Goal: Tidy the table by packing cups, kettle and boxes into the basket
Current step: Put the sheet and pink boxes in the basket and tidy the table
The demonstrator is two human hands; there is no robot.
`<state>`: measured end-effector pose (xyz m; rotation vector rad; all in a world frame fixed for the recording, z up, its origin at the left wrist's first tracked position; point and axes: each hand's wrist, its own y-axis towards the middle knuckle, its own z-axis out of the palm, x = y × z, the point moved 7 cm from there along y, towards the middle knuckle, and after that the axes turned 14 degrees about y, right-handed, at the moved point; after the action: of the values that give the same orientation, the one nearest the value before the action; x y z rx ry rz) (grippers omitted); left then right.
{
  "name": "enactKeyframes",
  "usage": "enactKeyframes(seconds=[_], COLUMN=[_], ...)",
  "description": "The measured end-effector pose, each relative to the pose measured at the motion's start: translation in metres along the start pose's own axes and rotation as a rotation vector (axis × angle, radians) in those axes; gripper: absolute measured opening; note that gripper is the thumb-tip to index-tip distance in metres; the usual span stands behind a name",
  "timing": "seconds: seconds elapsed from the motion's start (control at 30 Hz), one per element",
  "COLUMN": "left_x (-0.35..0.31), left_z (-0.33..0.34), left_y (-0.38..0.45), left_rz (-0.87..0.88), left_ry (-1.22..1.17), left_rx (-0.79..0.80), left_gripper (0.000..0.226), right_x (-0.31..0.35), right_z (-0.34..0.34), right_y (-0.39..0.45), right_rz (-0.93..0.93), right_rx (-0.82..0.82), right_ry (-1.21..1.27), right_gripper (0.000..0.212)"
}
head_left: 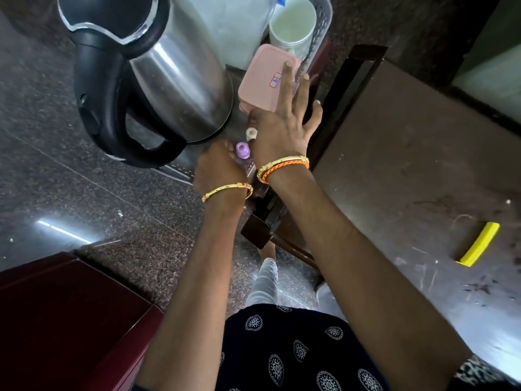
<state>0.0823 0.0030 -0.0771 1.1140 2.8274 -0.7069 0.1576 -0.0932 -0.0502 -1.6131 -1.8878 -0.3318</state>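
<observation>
A steel kettle (174, 69) with a black handle fills the upper left. Beside it lies a pink lidded box (263, 77), with a white cup (293, 24) and a tall translucent container (231, 24) behind it, all within the pale perforated basket (321, 26). My right hand (282, 119) lies flat on the right side of the pink box with its fingers spread. My left hand (218, 165) is curled at the basket's near end, against a small clear bottle with a purple cap (242, 150); its fingers are hidden. A white ring-shaped cap (251, 134) sits between the hands.
The brown table (408, 165) stretches to the right with a yellow strip (479, 244) near its front. A dark wooden frame (338, 108) runs along the table's left edge. A maroon cabinet (64, 320) stands at lower left on the speckled floor.
</observation>
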Motion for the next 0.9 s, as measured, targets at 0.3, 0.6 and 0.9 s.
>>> enactKeyframes(seconds=[0.3,0.6,0.9], left_x=[-0.038,-0.149,-0.236], left_z=[-0.033,0.129,0.273], left_y=[-0.070,-0.167,-0.257], left_rz=[0.235,0.591,0.513], left_ry=[-0.246,-0.132,0.044], left_rx=[-0.479,0.325,0.822], left_gripper=[0.015,0.010,0.016], right_x=[-0.068,-0.283,-0.432], right_z=[-0.062,-0.107,-0.140], right_y=[-0.070,-0.182,-0.236], right_rz=[-0.041,0.658,1.137], right_rx=[-0.518,-0.865,-0.715], right_ry=[0.516,0.532,0.540], right_gripper=[0.011,0.011,0.025])
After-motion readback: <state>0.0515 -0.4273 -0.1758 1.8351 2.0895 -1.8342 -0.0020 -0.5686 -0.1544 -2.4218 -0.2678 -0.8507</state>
